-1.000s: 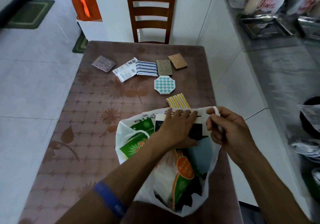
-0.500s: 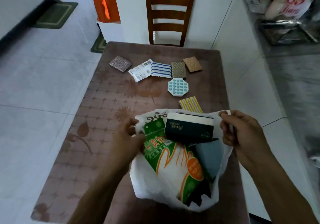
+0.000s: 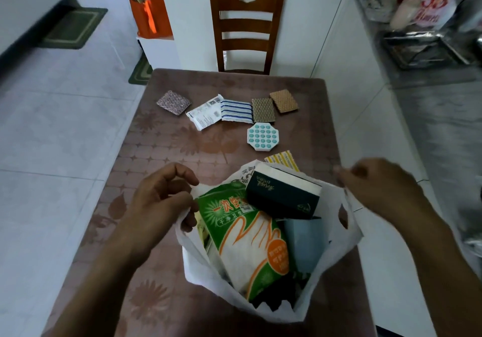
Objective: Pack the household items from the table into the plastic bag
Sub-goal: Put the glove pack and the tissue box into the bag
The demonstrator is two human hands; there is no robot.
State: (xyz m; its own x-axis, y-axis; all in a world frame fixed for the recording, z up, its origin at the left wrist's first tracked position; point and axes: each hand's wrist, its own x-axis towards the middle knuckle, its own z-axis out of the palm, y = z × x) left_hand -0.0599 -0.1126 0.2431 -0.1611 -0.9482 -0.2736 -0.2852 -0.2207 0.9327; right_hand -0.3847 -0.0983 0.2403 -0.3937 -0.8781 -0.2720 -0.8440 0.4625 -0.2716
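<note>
The white plastic bag [image 3: 336, 240] lies open on the table's near end. Inside it are a dark green box [image 3: 284, 195], a green and white glove packet [image 3: 247, 237] and a blue pack [image 3: 305, 242]. My left hand [image 3: 161, 201] pinches the bag's left rim. My right hand [image 3: 378, 182], blurred, grips the right rim by the handle. Beyond the bag lie a yellow striped packet [image 3: 283, 160], a white octagon with teal dots [image 3: 263, 137], a blue striped cloth [image 3: 236, 111], a white packet [image 3: 204, 115] and three patterned pads [image 3: 263, 109], [image 3: 283, 101], [image 3: 173, 102].
The brown patterned table [image 3: 169, 154] has a wooden chair [image 3: 246, 28] at its far end. An orange bag [image 3: 150, 10] stands on a white box at the back left. A cluttered steel counter [image 3: 430, 49] runs along the right, white floor tiles on the left.
My left hand has let go of the dark green box, now resting in the bag, and moved to the bag's left rim. The bag's mouth is pulled wider.
</note>
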